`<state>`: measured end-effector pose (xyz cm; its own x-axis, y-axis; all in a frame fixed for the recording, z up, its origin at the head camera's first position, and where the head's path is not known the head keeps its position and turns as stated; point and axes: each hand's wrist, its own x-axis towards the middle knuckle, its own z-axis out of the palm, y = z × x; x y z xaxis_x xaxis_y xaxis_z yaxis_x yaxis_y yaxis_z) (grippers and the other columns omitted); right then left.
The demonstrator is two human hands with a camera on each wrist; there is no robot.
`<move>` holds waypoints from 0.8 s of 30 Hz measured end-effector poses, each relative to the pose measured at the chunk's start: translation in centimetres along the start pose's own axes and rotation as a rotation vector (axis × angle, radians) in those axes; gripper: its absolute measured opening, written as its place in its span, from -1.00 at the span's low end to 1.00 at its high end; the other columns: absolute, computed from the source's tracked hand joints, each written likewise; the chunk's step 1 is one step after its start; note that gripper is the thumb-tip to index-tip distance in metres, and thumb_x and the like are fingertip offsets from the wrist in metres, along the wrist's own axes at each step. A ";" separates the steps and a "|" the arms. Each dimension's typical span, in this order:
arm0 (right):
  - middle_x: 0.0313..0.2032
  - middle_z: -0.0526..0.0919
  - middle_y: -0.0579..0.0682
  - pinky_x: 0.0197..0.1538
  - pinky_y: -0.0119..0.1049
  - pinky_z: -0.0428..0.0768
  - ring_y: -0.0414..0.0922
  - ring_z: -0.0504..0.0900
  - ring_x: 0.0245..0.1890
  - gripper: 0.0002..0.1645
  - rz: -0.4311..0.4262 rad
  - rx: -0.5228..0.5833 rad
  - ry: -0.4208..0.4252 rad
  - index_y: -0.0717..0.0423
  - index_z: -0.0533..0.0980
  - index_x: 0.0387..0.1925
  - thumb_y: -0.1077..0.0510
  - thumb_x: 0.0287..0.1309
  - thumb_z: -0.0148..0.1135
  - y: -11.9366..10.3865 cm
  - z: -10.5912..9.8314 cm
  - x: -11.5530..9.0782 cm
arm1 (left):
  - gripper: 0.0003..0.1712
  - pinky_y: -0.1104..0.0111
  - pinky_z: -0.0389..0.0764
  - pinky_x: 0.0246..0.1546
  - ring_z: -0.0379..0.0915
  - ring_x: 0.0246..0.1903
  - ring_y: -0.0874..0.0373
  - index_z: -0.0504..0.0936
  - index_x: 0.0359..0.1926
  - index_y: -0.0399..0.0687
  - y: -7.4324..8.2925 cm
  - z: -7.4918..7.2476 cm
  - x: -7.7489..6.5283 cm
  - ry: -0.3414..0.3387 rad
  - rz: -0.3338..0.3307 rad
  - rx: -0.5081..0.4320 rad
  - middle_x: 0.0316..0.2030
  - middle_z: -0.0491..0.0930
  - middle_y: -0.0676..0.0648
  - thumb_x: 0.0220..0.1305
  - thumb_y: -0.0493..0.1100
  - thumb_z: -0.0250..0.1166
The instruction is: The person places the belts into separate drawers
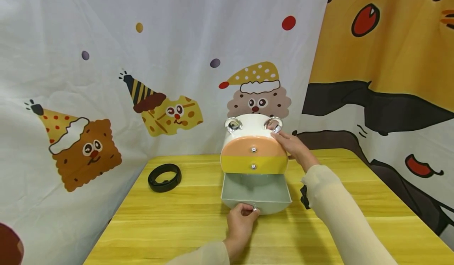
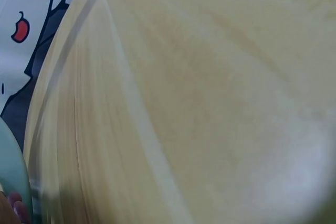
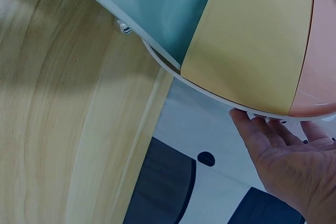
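A small rounded drawer box (image 1: 253,125) with two silver rings on top stands on the table. Its orange drawer (image 1: 234,146) and yellow drawer (image 1: 234,165) are closed. The pale green bottom drawer (image 1: 271,208) is pulled out, and nothing shows inside it. My left hand (image 1: 240,222) pinches the silver knob (image 1: 256,209) of that drawer; the left wrist view catches only a few fingertips (image 2: 20,211) at its lower left. Against the box's right side rests my right hand (image 1: 292,145). The right wrist view shows that hand's fingers (image 3: 249,132) extended along the white shell.
A black ring-shaped strap (image 1: 164,177) lies on the wooden table (image 1: 170,225) to the left. Partly behind the right sleeve is a small black object (image 1: 304,197), its kind unclear. A printed cloth (image 1: 177,40) hangs behind the table.
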<state>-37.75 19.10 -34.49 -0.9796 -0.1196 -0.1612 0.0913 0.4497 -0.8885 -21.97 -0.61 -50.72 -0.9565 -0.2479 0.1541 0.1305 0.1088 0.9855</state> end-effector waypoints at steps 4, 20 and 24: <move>0.49 0.07 0.24 0.28 0.26 0.30 0.28 0.16 0.40 0.02 0.000 -0.003 0.002 -0.15 -0.08 0.58 -0.51 0.30 -0.10 0.0 0.0 0.0 | -0.81 0.48 0.55 -0.46 0.51 -0.51 0.29 0.64 -0.47 -0.22 0.1 -0.2 -0.5 -0.020 -0.011 -0.033 -0.55 0.62 0.06 -0.04 -0.37 0.53; 0.48 0.09 0.26 0.28 0.27 0.31 0.27 0.17 0.39 0.00 -0.006 -0.001 0.000 -0.15 -0.06 0.58 -0.50 0.30 -0.10 0.1 -0.1 -0.1 | -0.84 0.47 0.56 -0.38 0.54 -0.44 0.27 0.69 -0.40 -0.22 0.5 -1.3 -1.1 -0.082 0.006 -0.004 -0.48 0.67 0.04 0.00 -0.31 0.53; 0.48 0.09 0.26 0.28 0.27 0.31 0.27 0.17 0.40 -0.01 -0.005 -0.003 -0.003 -0.16 -0.06 0.58 -0.49 0.32 -0.11 0.1 0.0 -0.1 | -0.83 0.48 0.57 -0.35 0.56 -0.43 0.25 0.68 -0.37 -0.24 0.6 -2.1 -1.0 -0.127 0.013 -0.022 -0.43 0.69 -0.01 0.01 -0.35 0.52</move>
<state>-37.67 19.11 -34.55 -0.9796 -0.1245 -0.1577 0.0857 0.4513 -0.8882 -20.40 -2.29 -50.14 -0.9798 -0.1225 0.1581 0.1477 0.0896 0.9850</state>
